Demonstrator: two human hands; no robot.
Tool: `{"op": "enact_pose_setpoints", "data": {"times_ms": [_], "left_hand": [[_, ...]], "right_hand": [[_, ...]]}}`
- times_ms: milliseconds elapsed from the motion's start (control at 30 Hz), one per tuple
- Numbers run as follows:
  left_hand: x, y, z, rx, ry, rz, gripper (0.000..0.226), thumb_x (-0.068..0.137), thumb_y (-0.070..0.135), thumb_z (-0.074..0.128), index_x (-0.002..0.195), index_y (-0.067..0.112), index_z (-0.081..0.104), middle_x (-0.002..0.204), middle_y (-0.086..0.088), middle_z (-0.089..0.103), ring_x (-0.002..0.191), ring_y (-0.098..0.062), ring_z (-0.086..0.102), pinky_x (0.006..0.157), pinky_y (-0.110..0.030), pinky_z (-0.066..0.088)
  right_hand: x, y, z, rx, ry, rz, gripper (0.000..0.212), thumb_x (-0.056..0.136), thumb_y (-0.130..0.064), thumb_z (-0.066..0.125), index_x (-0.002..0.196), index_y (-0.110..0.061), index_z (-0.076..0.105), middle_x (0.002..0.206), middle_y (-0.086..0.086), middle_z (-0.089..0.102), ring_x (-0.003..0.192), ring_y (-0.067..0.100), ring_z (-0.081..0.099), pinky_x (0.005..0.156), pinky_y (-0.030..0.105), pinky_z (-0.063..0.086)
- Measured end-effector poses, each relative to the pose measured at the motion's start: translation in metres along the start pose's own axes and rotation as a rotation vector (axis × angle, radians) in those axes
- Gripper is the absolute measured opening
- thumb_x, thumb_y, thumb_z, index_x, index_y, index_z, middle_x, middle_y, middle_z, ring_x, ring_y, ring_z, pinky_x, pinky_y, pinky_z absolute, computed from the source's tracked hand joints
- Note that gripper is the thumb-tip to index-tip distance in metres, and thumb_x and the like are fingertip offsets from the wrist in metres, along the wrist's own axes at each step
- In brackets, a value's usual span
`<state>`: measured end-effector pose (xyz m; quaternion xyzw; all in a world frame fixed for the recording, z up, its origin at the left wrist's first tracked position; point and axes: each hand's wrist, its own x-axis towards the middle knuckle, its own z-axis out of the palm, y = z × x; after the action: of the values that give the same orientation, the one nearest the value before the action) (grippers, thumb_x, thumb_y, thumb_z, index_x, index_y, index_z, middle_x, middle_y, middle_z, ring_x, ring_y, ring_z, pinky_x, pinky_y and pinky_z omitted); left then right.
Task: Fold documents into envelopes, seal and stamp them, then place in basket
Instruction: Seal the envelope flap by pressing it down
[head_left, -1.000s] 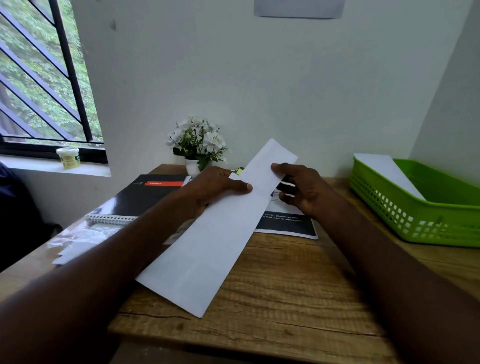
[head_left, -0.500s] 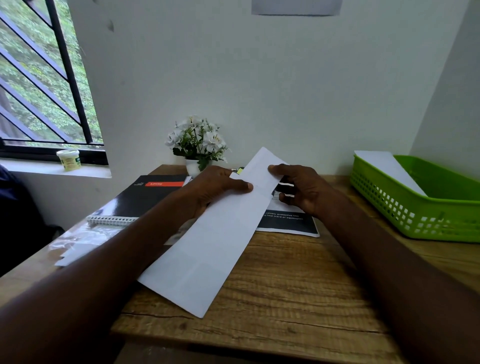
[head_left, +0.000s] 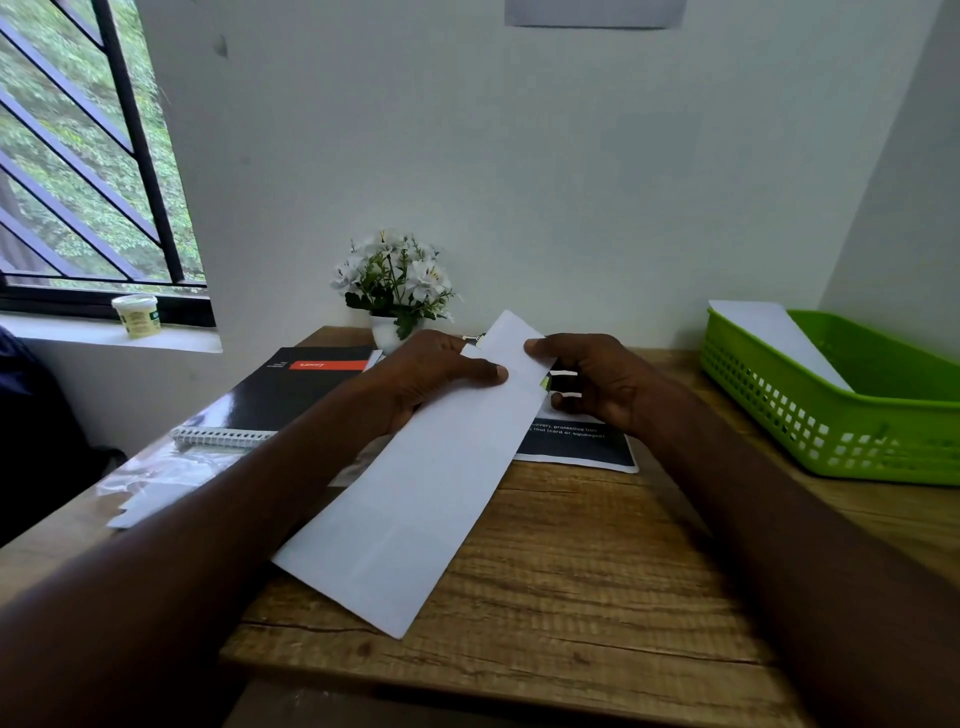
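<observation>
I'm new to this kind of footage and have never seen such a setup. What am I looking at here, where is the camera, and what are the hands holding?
There is no machine here. A person wears a wide-angle camera on the head, which looks forward and down, so you see their own two arms reaching out over a wooden desk.

The left hand and the right hand both hold the far end of a long, folded white paper, thumbs on top; its near end reaches toward the desk's front edge.

On the desk lie a black spiral notebook at the left, a dark printed sheet under the right hand, a small pot of white flowers at the back, and a green basket at the right with a white sheet in it. A small tub stands on the window sill.
</observation>
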<state>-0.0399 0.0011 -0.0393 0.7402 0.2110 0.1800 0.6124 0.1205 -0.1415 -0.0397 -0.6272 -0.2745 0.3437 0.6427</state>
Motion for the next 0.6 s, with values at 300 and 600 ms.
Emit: {"op": "enact_pose_setpoints", "data": {"times_ms": [300,600], "left_hand": [[0.0011,-0.0001,-0.0013,-0.001,-0.014,-0.012,0.039,0.079,0.015,0.087,0.111,-0.002,0.075,0.104,-0.023,0.077,0.09,-0.036,0.074,0.089,-0.051,0.061],[0.0014,-0.0009,-0.0017,-0.002,-0.027,-0.013,0.04,0.08,0.017,0.086,0.114,-0.001,0.074,0.106,-0.022,0.077,0.092,-0.036,0.074,0.091,-0.05,0.06]], "right_hand": [[-0.0006,-0.0013,0.0006,-0.003,0.039,-0.081,0.017,0.085,-0.021,0.079,0.098,-0.011,0.073,0.083,0.005,0.068,0.056,0.015,0.059,0.052,0.026,0.045],[0.0008,0.0017,0.0019,-0.056,-0.044,-0.024,0.021,0.084,-0.022,0.08,0.103,-0.015,0.074,0.093,0.005,0.071,0.081,0.022,0.063,0.06,0.027,0.053]]}}
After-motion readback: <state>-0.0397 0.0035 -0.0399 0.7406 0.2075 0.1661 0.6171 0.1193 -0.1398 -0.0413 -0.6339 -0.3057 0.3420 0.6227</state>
